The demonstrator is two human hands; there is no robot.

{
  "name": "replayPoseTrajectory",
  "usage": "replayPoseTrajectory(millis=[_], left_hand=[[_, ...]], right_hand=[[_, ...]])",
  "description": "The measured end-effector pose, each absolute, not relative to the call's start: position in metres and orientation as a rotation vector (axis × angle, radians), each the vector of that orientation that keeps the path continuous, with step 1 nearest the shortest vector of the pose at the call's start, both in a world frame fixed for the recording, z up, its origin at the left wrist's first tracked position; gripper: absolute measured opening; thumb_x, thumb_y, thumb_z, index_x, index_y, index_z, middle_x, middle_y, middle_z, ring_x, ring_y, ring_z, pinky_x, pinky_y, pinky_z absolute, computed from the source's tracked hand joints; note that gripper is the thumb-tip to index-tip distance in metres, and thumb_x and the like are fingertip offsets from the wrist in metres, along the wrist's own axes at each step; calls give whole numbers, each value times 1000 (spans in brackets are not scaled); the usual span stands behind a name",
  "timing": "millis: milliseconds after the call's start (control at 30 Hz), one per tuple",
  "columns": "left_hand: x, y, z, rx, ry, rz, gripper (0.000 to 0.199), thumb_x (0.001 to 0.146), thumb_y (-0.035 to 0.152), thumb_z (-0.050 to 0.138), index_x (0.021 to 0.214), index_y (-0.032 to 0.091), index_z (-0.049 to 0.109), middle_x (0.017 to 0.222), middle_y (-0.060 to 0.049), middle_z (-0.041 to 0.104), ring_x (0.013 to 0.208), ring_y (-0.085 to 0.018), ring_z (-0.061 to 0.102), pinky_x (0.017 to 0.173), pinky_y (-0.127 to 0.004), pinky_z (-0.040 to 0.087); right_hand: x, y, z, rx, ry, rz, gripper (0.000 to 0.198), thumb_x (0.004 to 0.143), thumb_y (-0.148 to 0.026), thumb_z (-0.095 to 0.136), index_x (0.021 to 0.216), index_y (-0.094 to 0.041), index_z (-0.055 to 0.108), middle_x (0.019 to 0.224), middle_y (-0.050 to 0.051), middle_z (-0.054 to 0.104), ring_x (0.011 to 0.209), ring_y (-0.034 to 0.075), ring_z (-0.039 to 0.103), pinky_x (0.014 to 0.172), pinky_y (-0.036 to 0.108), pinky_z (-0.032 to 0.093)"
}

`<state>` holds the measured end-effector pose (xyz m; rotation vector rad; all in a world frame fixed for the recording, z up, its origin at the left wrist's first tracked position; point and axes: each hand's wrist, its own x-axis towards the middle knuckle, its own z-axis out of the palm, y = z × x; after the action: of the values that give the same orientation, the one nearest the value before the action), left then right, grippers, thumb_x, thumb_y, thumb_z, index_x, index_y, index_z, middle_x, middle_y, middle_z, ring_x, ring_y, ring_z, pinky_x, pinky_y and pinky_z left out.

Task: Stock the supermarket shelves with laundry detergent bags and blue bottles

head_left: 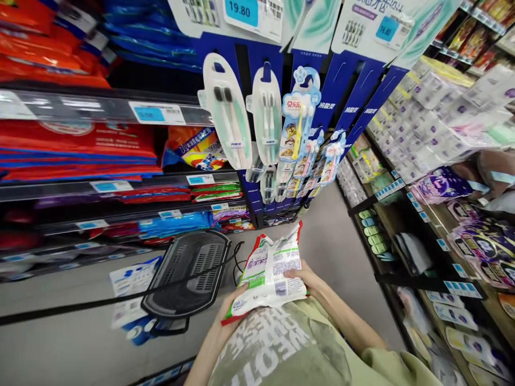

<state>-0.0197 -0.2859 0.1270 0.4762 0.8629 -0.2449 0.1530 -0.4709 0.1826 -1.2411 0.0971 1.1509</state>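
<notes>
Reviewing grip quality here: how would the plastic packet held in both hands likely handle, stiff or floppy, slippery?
The packet is probably floppy: its film looks creased and its top edge bends unevenly. Its glossy surface suggests it may be somewhat slippery, which fits the left hand and right hand gripping opposite edges. It looks flat and thin, so likely light.

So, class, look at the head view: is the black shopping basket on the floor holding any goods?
No: the black shopping basket shows only its bare grid bottom, while both hands hold the packet.
</notes>
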Motion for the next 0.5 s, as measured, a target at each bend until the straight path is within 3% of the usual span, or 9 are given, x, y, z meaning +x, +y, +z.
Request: replayPoseTrajectory(millis=[167,333,500], left_hand=[[-8,-296,127,434,933,-160,71,66,28,91,131,12,68,105,-14,81,101,-37,78,91,-40,63],[-17,-298,113,420,1004,-114,83,61,23,96,137,17,64,105,-10,82,92,-32,79,86,-39,63],[-26,-300,99,315,1084,-169,68,66,21,94,129,14,68,98,-10,83,85,-30,79,83,-38,62]], right_hand=[[162,-473,169,-1292,374,1240,41,67,-29,90,101,-11,76,99,13,82,90,27,80,88,36,64],[149,-486,148,-1316,490,1319,56,64,-34,97,109,-9,75,104,15,82,90,26,80,85,34,66],[143,-484,139,-1299,657,1432,43,70,-28,93,105,-10,76,102,13,82,90,24,81,86,31,66]])
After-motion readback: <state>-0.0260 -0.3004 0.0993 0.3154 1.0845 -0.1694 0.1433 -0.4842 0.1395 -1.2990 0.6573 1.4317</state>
